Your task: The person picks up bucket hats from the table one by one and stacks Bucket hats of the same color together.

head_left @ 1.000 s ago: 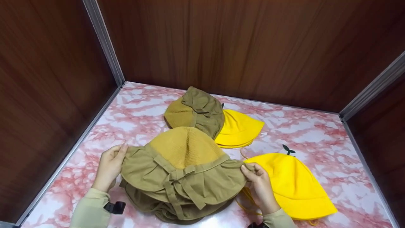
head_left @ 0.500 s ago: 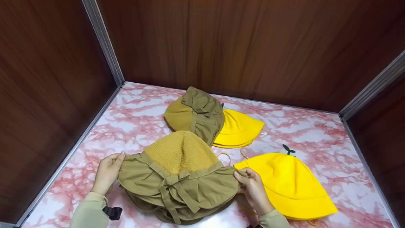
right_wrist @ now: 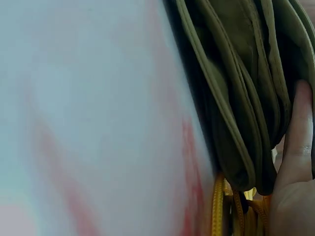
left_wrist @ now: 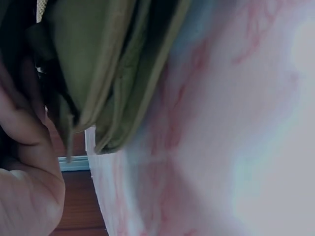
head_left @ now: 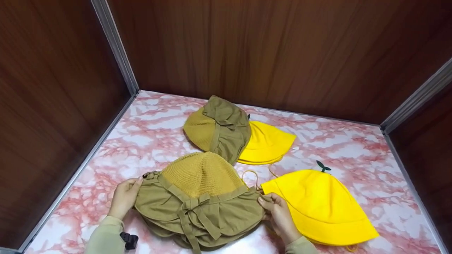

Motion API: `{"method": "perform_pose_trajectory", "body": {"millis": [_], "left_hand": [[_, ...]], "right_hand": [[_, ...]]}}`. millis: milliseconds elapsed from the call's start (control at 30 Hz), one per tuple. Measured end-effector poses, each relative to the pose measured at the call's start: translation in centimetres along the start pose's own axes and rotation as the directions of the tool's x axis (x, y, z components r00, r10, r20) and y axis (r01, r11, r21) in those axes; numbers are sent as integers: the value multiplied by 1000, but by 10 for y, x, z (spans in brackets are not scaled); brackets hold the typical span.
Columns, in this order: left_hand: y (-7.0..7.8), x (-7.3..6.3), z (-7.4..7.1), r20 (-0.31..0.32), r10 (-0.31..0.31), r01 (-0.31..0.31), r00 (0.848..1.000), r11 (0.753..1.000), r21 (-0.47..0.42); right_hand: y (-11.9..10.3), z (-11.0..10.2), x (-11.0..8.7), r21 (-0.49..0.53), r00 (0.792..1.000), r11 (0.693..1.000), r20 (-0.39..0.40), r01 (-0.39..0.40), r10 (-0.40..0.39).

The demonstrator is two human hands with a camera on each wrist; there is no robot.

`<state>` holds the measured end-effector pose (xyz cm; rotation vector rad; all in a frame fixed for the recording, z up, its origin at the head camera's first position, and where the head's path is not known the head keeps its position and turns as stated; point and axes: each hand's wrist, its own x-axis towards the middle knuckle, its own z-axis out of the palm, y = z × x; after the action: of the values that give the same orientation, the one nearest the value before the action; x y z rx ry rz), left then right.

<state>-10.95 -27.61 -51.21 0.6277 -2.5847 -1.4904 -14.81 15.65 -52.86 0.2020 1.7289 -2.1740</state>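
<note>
In the head view, an olive sun hat (head_left: 204, 176) with a mustard mesh crown and a bow on its ruffled brim lies at the front middle, on top of more olive brims. My left hand (head_left: 124, 197) pinches the brim's left end between thumb and fingers. At the opposite end, my right hand (head_left: 279, 215) pinches the brim too. Layered brim edges (left_wrist: 118, 98) show beside my left hand in the left wrist view. Several stacked brim edges (right_wrist: 236, 98) hang beside a finger of my right hand in the right wrist view.
A yellow bucket hat (head_left: 328, 208) with a green sprout lies right of my right hand. Behind, another olive hat (head_left: 229, 130) overlaps a yellow hat (head_left: 266, 144). Brown wood-look panels (head_left: 254, 53) enclose the pink marbled table (head_left: 116, 151) at the back and sides.
The held olive hat has come down and slightly toward me onto the olive brims beneath. Both hands moved with it, still pinching the brim. The other hats have stayed put.
</note>
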Motion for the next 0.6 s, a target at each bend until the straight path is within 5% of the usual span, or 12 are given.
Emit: {"method": "perform_pose_trajectory", "body": {"millis": [600], "left_hand": [[-13, 6, 12, 65, -30, 31, 997, 999, -14]], "right_hand": [[5, 3, 7, -58, 998, 997, -40, -52, 50]]}}
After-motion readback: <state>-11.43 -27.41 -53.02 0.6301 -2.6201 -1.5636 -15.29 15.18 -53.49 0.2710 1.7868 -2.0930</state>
